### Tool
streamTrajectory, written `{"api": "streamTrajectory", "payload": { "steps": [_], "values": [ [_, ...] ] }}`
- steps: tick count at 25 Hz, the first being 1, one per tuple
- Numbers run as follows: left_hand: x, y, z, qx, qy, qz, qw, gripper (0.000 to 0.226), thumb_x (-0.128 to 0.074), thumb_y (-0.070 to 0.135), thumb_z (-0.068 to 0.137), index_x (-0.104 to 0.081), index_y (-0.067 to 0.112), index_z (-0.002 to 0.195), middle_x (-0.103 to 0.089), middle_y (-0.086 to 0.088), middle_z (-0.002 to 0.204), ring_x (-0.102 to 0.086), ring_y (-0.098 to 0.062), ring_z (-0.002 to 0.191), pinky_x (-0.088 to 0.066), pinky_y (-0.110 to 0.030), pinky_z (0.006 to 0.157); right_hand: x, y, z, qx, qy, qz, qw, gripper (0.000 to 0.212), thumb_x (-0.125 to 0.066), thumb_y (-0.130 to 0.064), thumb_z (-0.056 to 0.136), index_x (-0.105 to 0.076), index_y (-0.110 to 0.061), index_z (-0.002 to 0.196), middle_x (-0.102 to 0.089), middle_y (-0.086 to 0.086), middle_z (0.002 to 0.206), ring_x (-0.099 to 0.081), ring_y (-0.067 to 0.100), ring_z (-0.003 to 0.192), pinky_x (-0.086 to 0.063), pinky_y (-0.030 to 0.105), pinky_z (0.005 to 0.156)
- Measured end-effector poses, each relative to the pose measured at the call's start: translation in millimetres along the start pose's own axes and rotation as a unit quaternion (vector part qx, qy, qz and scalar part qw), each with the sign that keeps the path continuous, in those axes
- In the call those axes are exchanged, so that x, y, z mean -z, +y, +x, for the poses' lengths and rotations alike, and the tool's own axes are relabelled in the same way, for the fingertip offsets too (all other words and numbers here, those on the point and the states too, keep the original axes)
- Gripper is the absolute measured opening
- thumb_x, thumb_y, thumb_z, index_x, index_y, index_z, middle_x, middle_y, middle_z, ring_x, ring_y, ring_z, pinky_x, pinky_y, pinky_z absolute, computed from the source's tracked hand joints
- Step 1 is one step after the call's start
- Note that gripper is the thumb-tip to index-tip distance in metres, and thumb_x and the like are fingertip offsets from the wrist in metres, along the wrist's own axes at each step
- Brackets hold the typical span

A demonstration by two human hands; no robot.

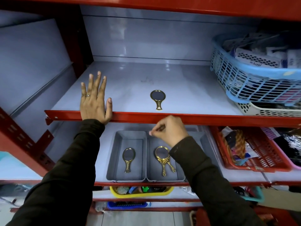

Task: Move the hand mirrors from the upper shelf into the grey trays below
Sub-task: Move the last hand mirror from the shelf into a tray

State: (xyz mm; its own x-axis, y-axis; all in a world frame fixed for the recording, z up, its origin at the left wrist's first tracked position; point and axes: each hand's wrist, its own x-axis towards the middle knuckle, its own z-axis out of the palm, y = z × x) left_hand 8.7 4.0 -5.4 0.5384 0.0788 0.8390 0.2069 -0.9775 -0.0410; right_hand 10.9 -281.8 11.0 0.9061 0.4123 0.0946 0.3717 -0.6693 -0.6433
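- The left hand [94, 101] lies flat on the pale grey upper shelf [130, 82], fingers spread wide, holding nothing. Its palm sits over the red front edge [211, 119] of that shelf. A thin ring [88, 95] is on one finger.
- The right hand [171, 130] is just below the red edge, above the trays. Its fingers are curled in and pinched together; I cannot tell if anything is between them.
- Both arms wear dark long sleeves [68, 168].
- One small gold oval hand mirror [157, 98] lies flat on the upper shelf, near the front, handle toward the person.
- On the lower shelf sit two grey plastic trays side by side, touching.
- The left grey tray [114, 160] holds one gold hand mirror [128, 158].
- The right grey tray [150, 160] holds two gold hand mirrors [162, 158], one lying on top of the other.
- A blue plastic basket [244, 82] full of packets sits on the upper shelf at the right, on top of a white basket [263, 110].
- A red plastic basket [263, 154] is on the lower shelf at the right.
- A yellow basket [138, 194] sits on the shelf below the trays.
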Motion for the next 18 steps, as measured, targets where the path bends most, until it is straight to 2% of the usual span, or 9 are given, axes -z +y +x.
{"api": "streamTrajectory", "payload": {
  "steps": [2,4,7,10,12,15,18],
  "values": [
    [0.8,-0.1,-0.2,0.001,-0.003,-0.002,1.000,0.069,-0.028,0.036,0.091,-0.018,0.014,0.156,-0.015,-0.005,0.164,-0.009,-0.025,0.153,0.000,-0.043,0.124,20.0,-27.6,9.7,0.049,0.039,0.024,0.998,0.015,-0.084,-0.034,0.068,-0.079,-0.020,0.068,-0.074,-0.009,0.068,-0.066,0.003,0.062,-0.057,0.020,0.067],
    [1.2,-0.3,-0.2,0.001,-0.007,-0.003,1.000,0.069,-0.029,0.036,0.091,-0.019,0.014,0.156,-0.015,-0.005,0.164,-0.009,-0.025,0.153,0.001,-0.043,0.124,32.0,-42.8,27.7,0.064,0.104,0.031,0.992,0.015,-0.083,-0.034,0.069,-0.078,-0.019,0.068,-0.073,-0.008,0.066,-0.065,0.004,0.059,-0.056,0.020,0.064],
    [1.0,-2.1,1.2,-0.002,-0.012,-0.007,1.000,0.068,-0.028,0.037,0.092,-0.019,0.014,0.155,-0.015,-0.005,0.163,-0.009,-0.025,0.152,0.000,-0.043,0.124,39.1,-43.9,69.1,-0.009,0.169,-0.047,0.984,0.018,-0.077,-0.030,0.075,-0.076,-0.013,0.079,-0.074,0.002,0.081,-0.071,0.020,0.076,-0.058,0.028,0.072],
    [-0.5,-2.7,1.1,-0.004,-0.010,-0.014,1.000,0.068,-0.027,0.038,0.092,-0.020,0.014,0.155,-0.015,-0.005,0.163,-0.009,-0.026,0.152,-0.002,-0.045,0.124,33.7,-31.8,98.7,-0.138,0.083,-0.135,0.978,0.047,-0.079,-0.038,0.073,-0.066,-0.007,0.105,-0.071,0.011,0.103,-0.069,0.030,0.095,-0.055,0.034,0.078],
    [-1.6,-2.8,-0.3,-0.008,-0.008,-0.017,1.000,0.068,-0.026,0.038,0.092,-0.020,0.014,0.155,-0.015,-0.004,0.163,-0.009,-0.026,0.152,-0.003,-0.045,0.124,29.2,-27.5,107.1,-0.153,0.050,-0.143,0.977,0.055,-0.082,-0.038,0.071,-0.063,-0.008,0.113,-0.070,0.012,0.109,-0.068,0.030,0.100,-0.053,0.033,0.076],
    [-2.5,-3.6,-1.0,-0.013,-0.006,-0.010,1.000,0.068,-0.027,0.038,0.092,-0.019,0.014,0.155,-0.015,-0.004,0.163,-0.010,-0.026,0.152,-0.004,-0.046,0.124,31.8,-31.8,117.0,-0.164,0.040,-0.139,0.976,0.045,-0.082,-0.027,0.073,-0.065,-0.006,0.110,-0.071,0.011,0.103,-0.069,0.029,0.094,-0.048,0.030,0.066],
    [-2.7,-4.6,0.8,-0.010,-0.008,-0.011,1.000,0.069,-0.028,0.038,0.092,-0.020,0.013,0.155,-0.015,-0.004,0.164,-0.010,-0.026,0.152,-0.005,-0.047,0.124,34.5,-32.6,119.3,-0.174,0.032,-0.115,0.977,0.043,-0.082,-0.027,0.071,-0.065,-0.004,0.103,-0.066,0.010,0.087,-0.070,0.028,0.086,-0.049,0.028,0.064]
  ]
}}
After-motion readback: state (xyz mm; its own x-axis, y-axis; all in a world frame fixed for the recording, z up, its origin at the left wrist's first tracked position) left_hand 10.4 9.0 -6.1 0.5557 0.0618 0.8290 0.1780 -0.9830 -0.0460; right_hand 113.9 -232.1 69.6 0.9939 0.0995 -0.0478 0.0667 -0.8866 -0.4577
